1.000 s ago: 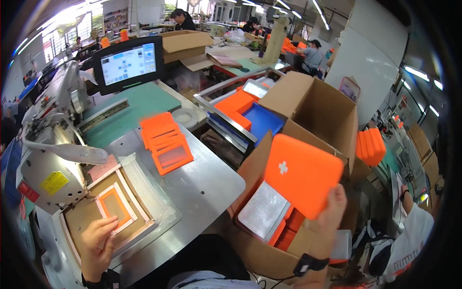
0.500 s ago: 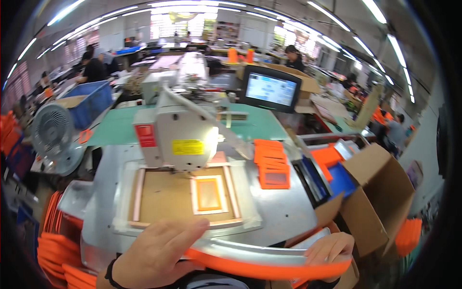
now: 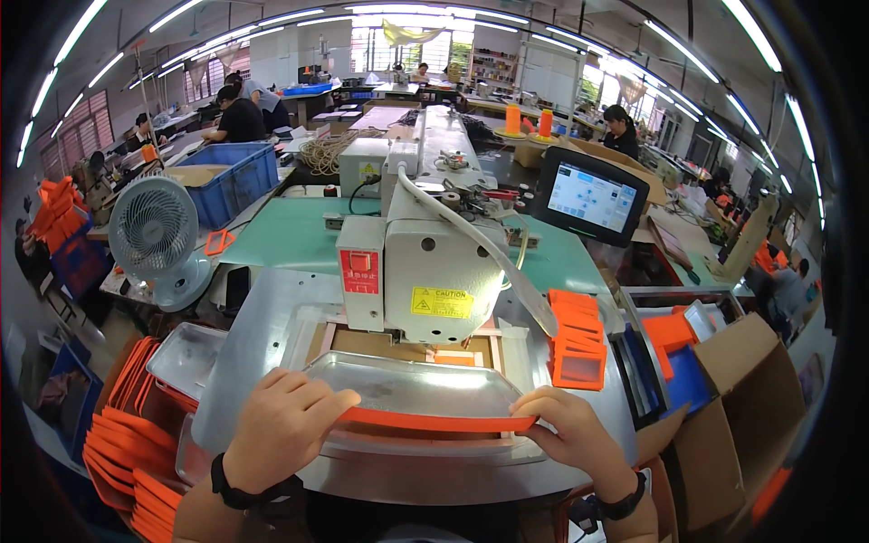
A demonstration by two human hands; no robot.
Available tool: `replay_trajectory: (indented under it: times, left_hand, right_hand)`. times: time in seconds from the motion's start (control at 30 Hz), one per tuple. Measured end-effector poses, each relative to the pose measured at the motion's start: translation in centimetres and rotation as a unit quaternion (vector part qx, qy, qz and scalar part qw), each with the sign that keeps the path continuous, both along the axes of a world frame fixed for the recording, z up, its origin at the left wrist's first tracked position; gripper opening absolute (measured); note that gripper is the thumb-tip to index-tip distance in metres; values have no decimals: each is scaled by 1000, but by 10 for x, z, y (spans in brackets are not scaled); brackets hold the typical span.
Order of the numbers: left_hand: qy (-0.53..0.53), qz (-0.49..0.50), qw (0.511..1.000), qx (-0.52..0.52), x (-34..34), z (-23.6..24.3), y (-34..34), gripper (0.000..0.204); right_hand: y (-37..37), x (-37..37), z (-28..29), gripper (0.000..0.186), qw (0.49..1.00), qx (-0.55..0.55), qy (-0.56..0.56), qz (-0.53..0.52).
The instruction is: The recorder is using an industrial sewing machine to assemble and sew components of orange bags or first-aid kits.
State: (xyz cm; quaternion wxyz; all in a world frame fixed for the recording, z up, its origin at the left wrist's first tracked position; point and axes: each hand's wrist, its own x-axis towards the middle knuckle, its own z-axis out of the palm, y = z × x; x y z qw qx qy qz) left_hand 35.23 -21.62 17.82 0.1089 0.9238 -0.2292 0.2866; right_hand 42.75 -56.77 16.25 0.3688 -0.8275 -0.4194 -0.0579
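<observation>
A clear, shiny panel with an orange strip along its near edge is stretched between my hands. My left hand pinches its left end, thumb on top of the orange edge. The right end is gripped by my right hand, its fingers curled over the corner. The panel sits above the metal table plate, in front of a sewing machine head. Beneath and behind it, the taped work frame is partly hidden, with a bit of the orange-bordered piece showing.
Orange window-shaped pieces lie right of the machine. Orange pieces are stacked at the left, near a clear panel. Around stand a fan, a blue crate, a screen and a cardboard box. Other people work farther back.
Both hands have moved forward with the panel, which now covers much of the work frame. My left hand has closed on its left end. The whole view has shifted.
</observation>
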Motion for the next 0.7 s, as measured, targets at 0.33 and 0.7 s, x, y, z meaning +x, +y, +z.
replay_trajectory:
  times: [0.33, 0.7]
  left_hand:
    - [-4, -10, 999, 32, 31, -37, 9, 28]
    - [170, -59, 984, 14, 19, -64, 12, 31]
  right_hand:
    - [3, 40, -31, 21, 990, -73, -115, 30]
    - [-2, 32, -57, 31, 980, -162, -90, 68]
